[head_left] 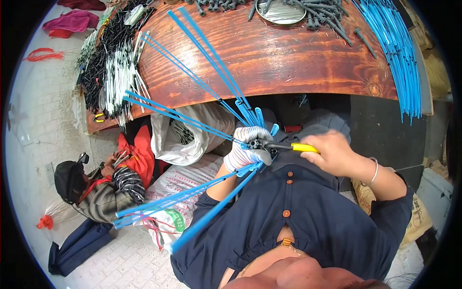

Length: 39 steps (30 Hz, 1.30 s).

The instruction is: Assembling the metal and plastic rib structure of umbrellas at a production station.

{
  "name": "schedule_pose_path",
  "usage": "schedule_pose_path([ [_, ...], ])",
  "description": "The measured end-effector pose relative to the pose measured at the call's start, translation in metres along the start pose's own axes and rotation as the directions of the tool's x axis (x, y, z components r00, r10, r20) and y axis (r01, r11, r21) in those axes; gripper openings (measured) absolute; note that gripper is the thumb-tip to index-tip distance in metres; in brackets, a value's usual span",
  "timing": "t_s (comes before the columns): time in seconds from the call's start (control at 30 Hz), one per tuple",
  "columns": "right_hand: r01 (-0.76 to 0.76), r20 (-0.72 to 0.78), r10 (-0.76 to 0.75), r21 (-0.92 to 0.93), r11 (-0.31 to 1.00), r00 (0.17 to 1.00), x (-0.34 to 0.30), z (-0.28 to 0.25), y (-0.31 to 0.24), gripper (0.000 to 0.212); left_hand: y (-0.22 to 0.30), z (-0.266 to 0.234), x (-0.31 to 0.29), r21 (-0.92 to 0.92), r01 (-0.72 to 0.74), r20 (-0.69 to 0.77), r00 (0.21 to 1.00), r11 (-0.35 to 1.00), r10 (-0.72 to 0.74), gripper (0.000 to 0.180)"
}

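My left hand [249, 147], in a striped white glove, is closed around the dark round hub [255, 144] of a frame that looks like an umbrella's. Long thin blue ribs [207, 55] with black joints fan out from it to the left and away. Short blue pieces [259, 117] stick out beside the glove. My bare right hand [327, 150] is shut on a tool with a yellow handle [304, 147]; its dark metal end reaches to the hub. Whether this is a pair of pliers or a screwdriver, I cannot tell.
A reddish wooden table [288, 67] curves ahead. It bears a bundle of blue rods [397, 58], dark shafts [322, 14], a round dish of thin pins [281, 12] and black and white rods [118, 72]. An open white sack [185, 144] and another person [108, 185] are at left.
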State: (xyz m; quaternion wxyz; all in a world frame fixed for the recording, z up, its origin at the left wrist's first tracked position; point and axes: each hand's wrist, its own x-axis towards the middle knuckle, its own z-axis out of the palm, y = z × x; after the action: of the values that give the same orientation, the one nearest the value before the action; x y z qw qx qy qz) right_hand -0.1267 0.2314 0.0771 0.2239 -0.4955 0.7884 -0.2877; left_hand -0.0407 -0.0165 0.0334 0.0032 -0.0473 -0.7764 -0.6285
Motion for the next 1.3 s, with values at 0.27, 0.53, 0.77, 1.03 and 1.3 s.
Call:
schedule_pose_path([
  [0.27, -0.313, 0.481, 0.088, 0.412, 0.856, 0.873, 0.007, 0.008, 0.009, 0.034, -0.002, 0.001, -0.002, 0.042, -0.090, 0.057, 0.995, 0.995, 0.087, 0.065],
  [0.53, -0.097, 0.003, 0.097, 0.016, 0.995, 0.995, 0.007, 0.017, 0.014, 0.037, 0.007, 0.011, -0.004, 0.004, 0.038, -0.063, 0.997, 0.999, -0.038, 0.063],
  [0.77, -0.122, 0.016, 0.121, 0.061, 0.991, 0.992, 0.008, 0.028, 0.018, 0.036, 0.000, 0.011, -0.005, 0.007, -0.001, -0.092, 0.996, 1.000, 0.002, 0.063],
  [1.03, -0.146, -0.126, 0.158, 0.104, 0.984, 0.979, 0.013, 0.061, 0.024, 0.025, 0.002, 0.011, -0.005, 0.006, 0.004, -0.124, 0.992, 1.000, -0.004, 0.060],
  [1.3, -0.194, -0.084, 0.187, -0.098, 0.976, 0.979, 0.011, 0.027, 0.019, 0.019, 0.006, 0.012, -0.003, 0.002, 0.076, -0.088, 0.993, 0.997, -0.075, 0.044],
])
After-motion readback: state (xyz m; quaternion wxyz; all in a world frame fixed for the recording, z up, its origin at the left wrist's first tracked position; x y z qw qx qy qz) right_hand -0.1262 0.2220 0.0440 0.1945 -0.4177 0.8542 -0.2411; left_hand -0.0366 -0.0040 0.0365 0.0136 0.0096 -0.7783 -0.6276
